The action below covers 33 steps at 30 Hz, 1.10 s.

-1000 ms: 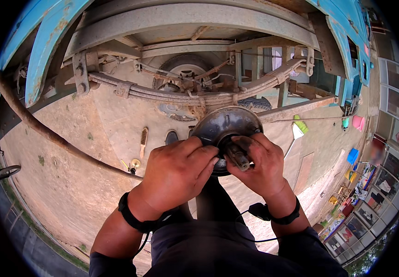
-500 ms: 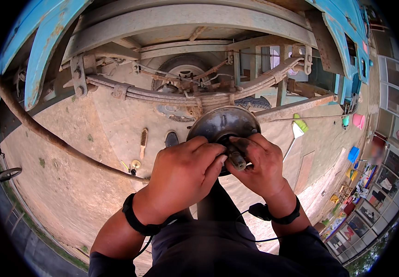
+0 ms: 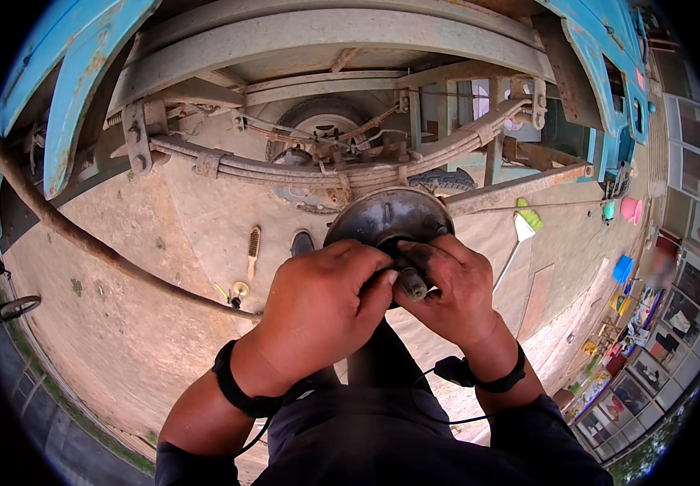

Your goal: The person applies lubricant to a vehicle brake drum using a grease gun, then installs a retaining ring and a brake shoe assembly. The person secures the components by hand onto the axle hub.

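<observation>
A dark, round metal plate (image 3: pixel 384 215), dished like a brake drum or backing plate, stands in the middle just below the leaf spring. From its centre a stubby axle shaft (image 3: pixel 413 284) points toward me. My left hand (image 3: pixel 317 296) is closed at the shaft's left side, thumb and fingers pressed together against it. On the opposite side, my right hand (image 3: pixel 457 283) curls its blackened fingers around the same shaft. Whether a small ring or nut sits beneath the fingertips is hidden.
Above runs a rusty leaf spring (image 3: pixel 285 172) under a blue vehicle body (image 3: pixel 82 89). A brown hose (image 3: pixel 107 247) sweeps down from the left. On the ground lie a wire brush (image 3: pixel 253 253) and a green-headed broom (image 3: pixel 526 220). My shoe (image 3: pixel 302 242) shows beside the plate.
Both hands stay at the shaft, with only slight shifts of the fingers. The view has moved very little.
</observation>
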Motion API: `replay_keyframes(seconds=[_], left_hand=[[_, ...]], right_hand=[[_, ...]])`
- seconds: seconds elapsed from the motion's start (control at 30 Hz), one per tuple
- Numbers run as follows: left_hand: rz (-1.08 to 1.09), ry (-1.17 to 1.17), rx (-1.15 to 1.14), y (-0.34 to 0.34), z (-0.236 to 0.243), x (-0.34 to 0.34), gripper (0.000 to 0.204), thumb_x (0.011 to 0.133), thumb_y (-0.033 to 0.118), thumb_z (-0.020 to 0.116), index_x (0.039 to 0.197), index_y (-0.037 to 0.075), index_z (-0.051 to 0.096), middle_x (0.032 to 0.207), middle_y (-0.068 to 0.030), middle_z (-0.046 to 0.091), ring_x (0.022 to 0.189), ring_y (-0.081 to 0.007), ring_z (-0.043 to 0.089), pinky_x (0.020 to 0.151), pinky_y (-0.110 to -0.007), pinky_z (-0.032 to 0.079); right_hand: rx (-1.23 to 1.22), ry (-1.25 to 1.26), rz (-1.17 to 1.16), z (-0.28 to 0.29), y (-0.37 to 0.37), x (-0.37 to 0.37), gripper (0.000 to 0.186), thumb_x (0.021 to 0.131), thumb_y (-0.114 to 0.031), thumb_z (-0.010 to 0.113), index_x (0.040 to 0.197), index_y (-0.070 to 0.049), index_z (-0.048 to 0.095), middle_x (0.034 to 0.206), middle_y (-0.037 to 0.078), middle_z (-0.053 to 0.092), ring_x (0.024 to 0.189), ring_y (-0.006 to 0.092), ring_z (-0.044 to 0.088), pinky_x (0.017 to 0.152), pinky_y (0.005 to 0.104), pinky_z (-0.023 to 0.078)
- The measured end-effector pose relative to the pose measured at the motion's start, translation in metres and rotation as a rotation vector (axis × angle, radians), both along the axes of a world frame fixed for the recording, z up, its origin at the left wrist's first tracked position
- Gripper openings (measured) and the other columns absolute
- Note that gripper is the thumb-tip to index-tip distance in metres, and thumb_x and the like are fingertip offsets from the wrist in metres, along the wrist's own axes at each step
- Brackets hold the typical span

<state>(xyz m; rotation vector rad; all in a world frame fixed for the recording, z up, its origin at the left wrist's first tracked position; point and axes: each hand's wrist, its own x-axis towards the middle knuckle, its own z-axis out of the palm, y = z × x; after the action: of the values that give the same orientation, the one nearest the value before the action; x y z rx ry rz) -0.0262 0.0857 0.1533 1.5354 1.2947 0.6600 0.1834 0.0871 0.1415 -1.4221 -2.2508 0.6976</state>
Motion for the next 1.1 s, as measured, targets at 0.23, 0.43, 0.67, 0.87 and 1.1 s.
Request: replay_keyframes(seconds=[0.23, 0.43, 0.67, 0.87, 1.1], left_hand=[[0.051, 0.015, -0.056, -0.005, 0.002, 0.002, 0.010, 0.089, 0.008, 0.077, 0.097, 0.004, 0.074, 0.082, -0.0124, 0.071, 0.069, -0.0285, 0.070, 0.061, -0.036, 0.054], [0.120, -0.008, -0.066, -0.011, 0.002, 0.007, 0.011, 0.089, 0.008, 0.078, 0.098, 0.003, 0.074, 0.083, -0.0132, 0.072, 0.069, -0.0270, 0.071, 0.061, -0.035, 0.054], [0.157, -0.006, -0.077, -0.015, 0.001, 0.010, 0.010, 0.090, 0.011, 0.078, 0.096, 0.004, 0.072, 0.082, -0.0114, 0.071, 0.069, -0.0298, 0.071, 0.061, -0.038, 0.055], [0.151, -0.010, -0.085, -0.015, 0.001, 0.008, 0.009, 0.090, 0.005, 0.077, 0.099, 0.002, 0.074, 0.082, -0.0117, 0.071, 0.066, -0.0216, 0.069, 0.060, -0.032, 0.053], [0.197, 0.008, -0.067, -0.020, 0.000, 0.003, 0.010, 0.089, 0.009, 0.080, 0.095, 0.006, 0.073, 0.081, -0.0098, 0.070, 0.065, -0.0282, 0.070, 0.058, -0.037, 0.054]], right_hand=[[-0.018, -0.004, -0.009, -0.001, -0.001, 0.000, 0.046, 0.067, -0.009, 0.089, 0.108, -0.006, 0.071, 0.092, 0.007, 0.072, 0.065, 0.0225, 0.069, 0.055, 0.0332, 0.055], [0.002, 0.003, 0.002, -0.005, -0.003, 0.003, 0.045, 0.068, -0.008, 0.089, 0.108, -0.006, 0.070, 0.096, 0.007, 0.074, 0.064, 0.0202, 0.070, 0.054, 0.0316, 0.056], [-0.010, 0.016, -0.058, -0.001, -0.003, 0.000, 0.033, 0.073, -0.012, 0.086, 0.103, -0.007, 0.075, 0.082, 0.006, 0.064, 0.066, 0.0269, 0.068, 0.055, 0.0388, 0.054], [0.008, 0.005, 0.001, -0.001, 0.001, 0.004, 0.042, 0.069, -0.011, 0.090, 0.107, -0.005, 0.075, 0.089, 0.008, 0.071, 0.065, 0.0241, 0.071, 0.057, 0.0339, 0.057], [-0.038, -0.032, -0.026, 0.003, -0.003, 0.002, 0.040, 0.070, -0.013, 0.088, 0.108, -0.007, 0.075, 0.086, 0.007, 0.067, 0.067, 0.0271, 0.069, 0.057, 0.0371, 0.056]])
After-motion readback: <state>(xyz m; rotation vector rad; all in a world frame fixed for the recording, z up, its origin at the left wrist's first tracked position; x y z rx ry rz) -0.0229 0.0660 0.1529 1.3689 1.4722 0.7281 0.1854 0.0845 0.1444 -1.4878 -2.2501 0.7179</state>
